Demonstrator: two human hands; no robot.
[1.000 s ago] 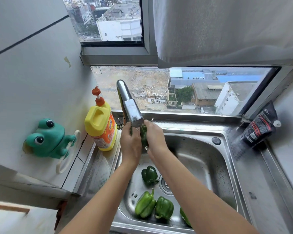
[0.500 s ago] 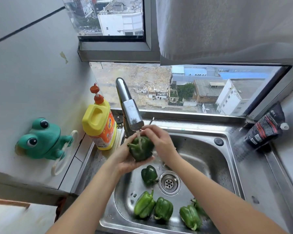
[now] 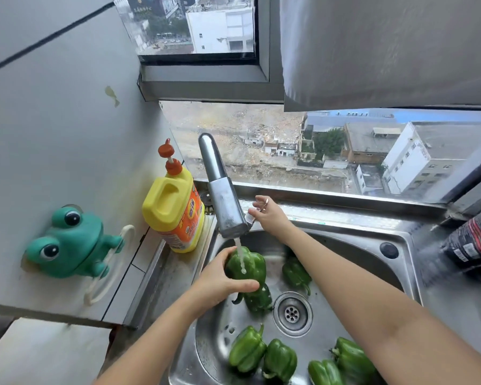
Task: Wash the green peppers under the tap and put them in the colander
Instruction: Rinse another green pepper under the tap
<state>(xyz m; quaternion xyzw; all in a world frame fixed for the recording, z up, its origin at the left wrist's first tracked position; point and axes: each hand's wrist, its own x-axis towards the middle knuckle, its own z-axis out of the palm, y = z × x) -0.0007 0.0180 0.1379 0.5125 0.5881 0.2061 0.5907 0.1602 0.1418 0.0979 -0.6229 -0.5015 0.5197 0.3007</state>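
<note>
A head-height view looked down into a steel sink below a window. The left hand held one green pepper directly under the tap, so the thin stream of water struck its upper shoulder. That grip was clamped on the pepper, with the thumb across its lower front and the fingers wrapped behind its left side. Most of the pepper stood out above and to the right of the hand, open to the water. The right hand reached behind the spout to the lever, probably to adjust the flow. Whether its grip pinched the lever or only touched it could not be told. Six other peppers lay loose in the basin, apparently awaiting their turn. No colander was in view.
</note>
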